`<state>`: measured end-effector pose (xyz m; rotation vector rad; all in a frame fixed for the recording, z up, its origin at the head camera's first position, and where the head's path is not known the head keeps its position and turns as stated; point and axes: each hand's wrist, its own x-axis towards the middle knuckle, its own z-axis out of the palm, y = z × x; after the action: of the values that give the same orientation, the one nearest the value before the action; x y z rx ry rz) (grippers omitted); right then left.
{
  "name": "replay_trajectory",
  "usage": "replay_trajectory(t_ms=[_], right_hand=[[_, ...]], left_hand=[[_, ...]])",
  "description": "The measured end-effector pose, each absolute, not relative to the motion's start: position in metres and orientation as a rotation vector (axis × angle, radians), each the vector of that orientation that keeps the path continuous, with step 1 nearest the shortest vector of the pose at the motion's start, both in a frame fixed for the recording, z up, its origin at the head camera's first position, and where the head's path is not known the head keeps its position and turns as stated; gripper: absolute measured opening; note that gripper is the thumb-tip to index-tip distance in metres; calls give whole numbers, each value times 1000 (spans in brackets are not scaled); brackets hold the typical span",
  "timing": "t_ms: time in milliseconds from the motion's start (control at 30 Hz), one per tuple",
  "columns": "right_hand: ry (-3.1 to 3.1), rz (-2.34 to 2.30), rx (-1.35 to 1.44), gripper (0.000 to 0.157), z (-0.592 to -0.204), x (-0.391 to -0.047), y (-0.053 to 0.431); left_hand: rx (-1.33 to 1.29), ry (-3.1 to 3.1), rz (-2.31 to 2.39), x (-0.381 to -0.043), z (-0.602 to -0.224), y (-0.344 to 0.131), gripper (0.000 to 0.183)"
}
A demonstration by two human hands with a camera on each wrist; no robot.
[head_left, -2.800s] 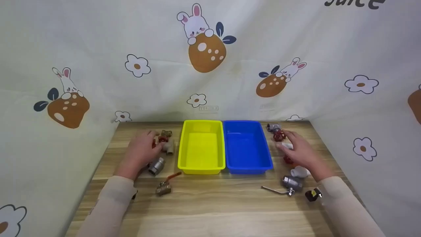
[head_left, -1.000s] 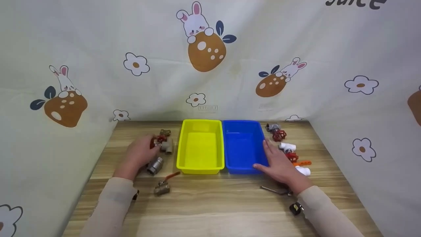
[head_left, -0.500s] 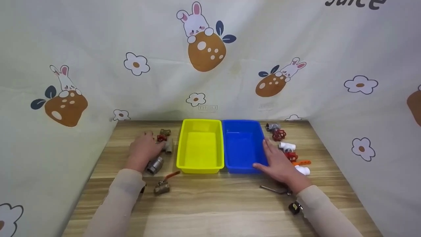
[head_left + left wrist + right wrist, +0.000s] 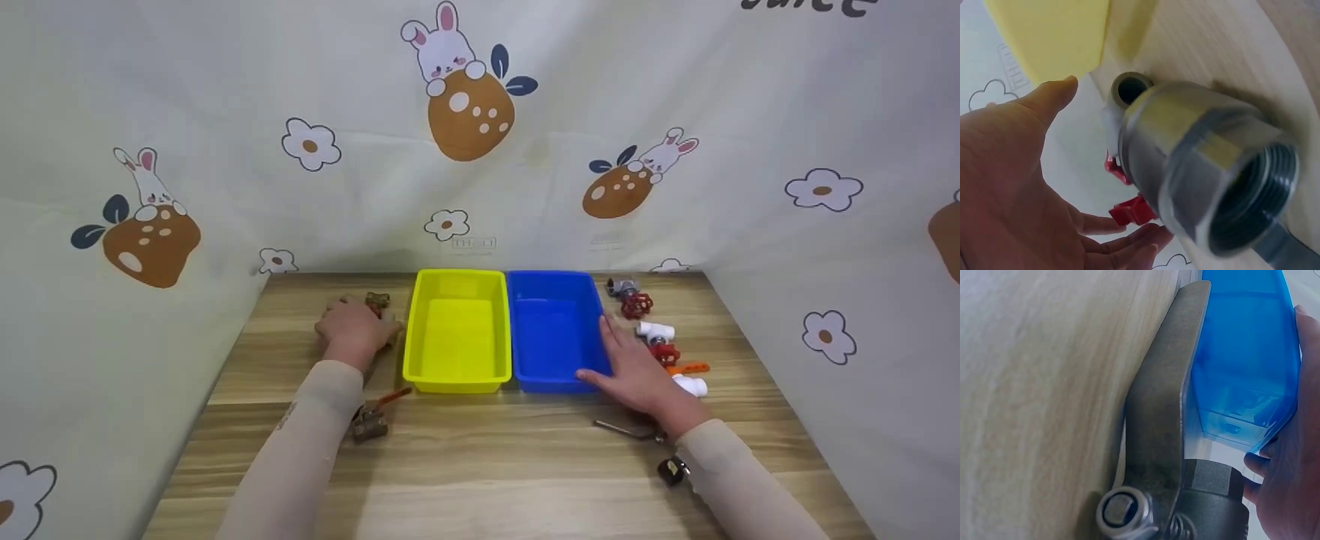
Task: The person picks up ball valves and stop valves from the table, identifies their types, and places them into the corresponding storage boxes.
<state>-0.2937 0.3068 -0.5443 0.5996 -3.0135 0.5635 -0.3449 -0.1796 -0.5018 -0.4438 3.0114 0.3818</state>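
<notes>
My left hand point(image 4: 352, 330) hovers over the valves left of the yellow bin point(image 4: 457, 386), hiding most of them in the head view. In the left wrist view its thumb and fingers are spread beside a red valve handle point(image 4: 1131, 211). Touch there is unclear. A silver threaded valve body point(image 4: 1202, 163) fills the foreground, with a tan pipe end point(image 4: 1130, 89) behind it. Beyond the fingers lies a brass valve point(image 4: 377, 300). With fingers extended, my right hand point(image 4: 634, 375) rests against the right wall of the blue bin point(image 4: 562, 385). Below it is a ball valve's steel lever point(image 4: 1157, 394).
The two bins stand side by side at the back of the wooden table. Nearer on the left lies a ball valve point(image 4: 370, 426) with an orange-red lever. On the right are a red-wheeled metal valve point(image 4: 636, 304), white plastic valves point(image 4: 657, 333) and an orange handle point(image 4: 688, 368).
My left hand has shifted right over the valves, covering the tan one and the silver one. Earlier, my right hand left the right-hand valves for the blue bin; it has stayed there since.
</notes>
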Motion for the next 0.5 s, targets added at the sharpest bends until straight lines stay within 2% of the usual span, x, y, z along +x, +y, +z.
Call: replay_trajectory(t_ms=[267, 500], right_hand=[[-3009, 563, 608, 118, -546, -295, 307], [-3015, 560, 601, 118, -546, -295, 308]], left_hand=[[-439, 2932, 240, -357, -507, -177, 106], [-491, 2940, 303, -347, -507, -173, 91]])
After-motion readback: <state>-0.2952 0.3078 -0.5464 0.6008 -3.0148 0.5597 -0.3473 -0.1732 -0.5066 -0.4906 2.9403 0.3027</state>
